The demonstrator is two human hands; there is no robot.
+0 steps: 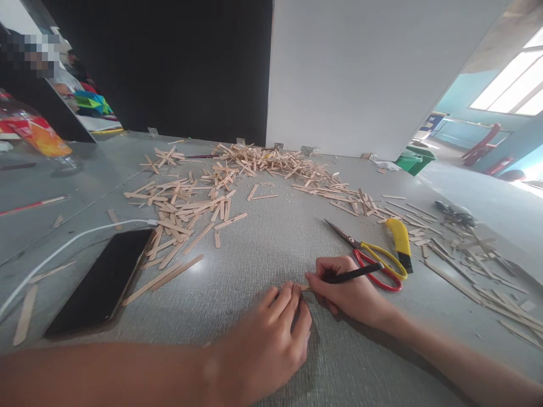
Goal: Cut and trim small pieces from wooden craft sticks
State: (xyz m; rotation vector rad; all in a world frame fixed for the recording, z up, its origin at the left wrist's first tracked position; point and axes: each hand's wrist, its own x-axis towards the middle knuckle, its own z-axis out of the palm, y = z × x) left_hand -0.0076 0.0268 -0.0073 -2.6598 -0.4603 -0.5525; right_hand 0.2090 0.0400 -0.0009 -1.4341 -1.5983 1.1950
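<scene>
My left hand (271,333) lies knuckles up on the grey table (271,243), fingers curled down onto a small wooden stick (305,288) that shows only between the two hands. My right hand (348,288) is closed in a writing grip on a black pen (352,275), its tip at that stick. The rest of the stick is hidden under my fingers.
Red and yellow scissors (373,257) and a yellow utility knife (400,240) lie just beyond my right hand. Heaps of wooden sticks (237,169) cover the far table and the right edge. A black phone (104,280) with a white cable (76,240) lies at the left.
</scene>
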